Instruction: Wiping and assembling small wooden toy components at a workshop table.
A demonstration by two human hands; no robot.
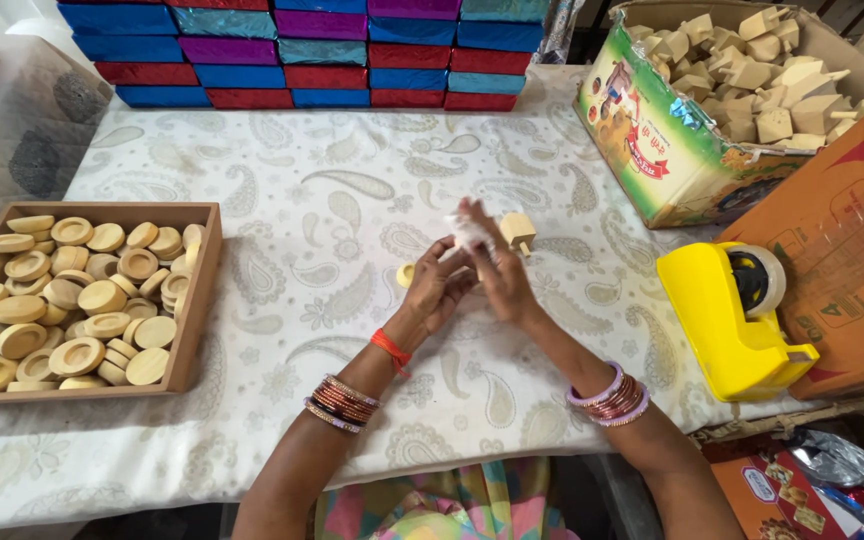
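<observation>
My left hand [439, 286] and my right hand [500, 270] meet above the middle of the table, both pinching a small white piece of paper or film [469, 232]. Just beyond my right fingers a small pale wooden block with a peg [518, 232] rests on the cloth. A small wooden disc [406, 275] lies just left of my left hand. Whether anything is wrapped inside the white piece stays hidden.
A wooden tray [202, 300] of several round wooden discs sits at the left. A printed carton [652, 150] full of wooden blocks stands at the back right, a yellow tape dispenser [727, 320] in front of it. Stacked coloured foil boxes [302, 50] line the far edge.
</observation>
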